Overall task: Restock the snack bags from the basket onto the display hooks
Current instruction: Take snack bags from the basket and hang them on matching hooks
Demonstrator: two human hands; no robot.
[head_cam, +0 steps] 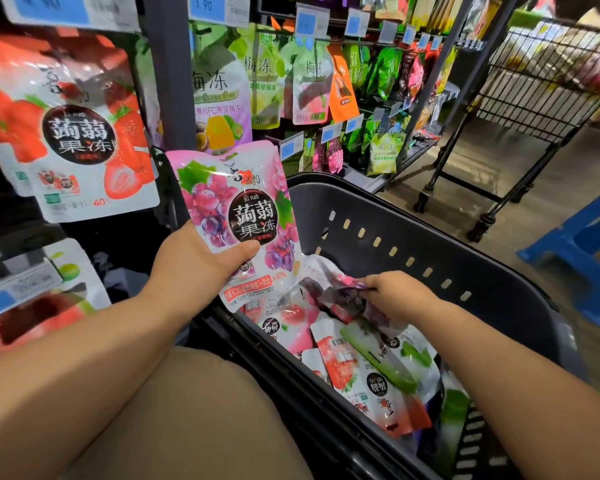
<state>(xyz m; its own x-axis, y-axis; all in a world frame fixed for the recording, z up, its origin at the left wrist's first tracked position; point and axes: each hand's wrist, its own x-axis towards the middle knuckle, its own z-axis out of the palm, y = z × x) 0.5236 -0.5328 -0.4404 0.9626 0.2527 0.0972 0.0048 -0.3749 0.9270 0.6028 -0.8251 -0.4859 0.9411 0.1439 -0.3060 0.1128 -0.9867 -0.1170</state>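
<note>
Two hands work over a dark basket (430,237) that sits low beside a snack display. The left hand (201,261) grips a grape bag (236,209) by its lower left part, thumb across the front, and holds it upright above the basket's near-left rim, in front of the display post. The right hand (399,292) reaches down into the basket, its fingers curled round the edge of a purple bag (343,296) — that bag is crumpled and blurred, so its print cannot be read. Under it more bags (347,368) lie jumbled on the basket floor, some pink, some red, some green.

On the display at left hangs a strawberry bag (80,140), with a peach bag (45,317) below it. Right of the post, plum bags (219,95) hang in rows from hooks, each row under a blue price tag (219,6).

A wire cart (534,91) full of goods stands at the far right — a blue stool (582,244) is near it on the floor. A knee in tan cloth (194,417) shows between the forearms.
</note>
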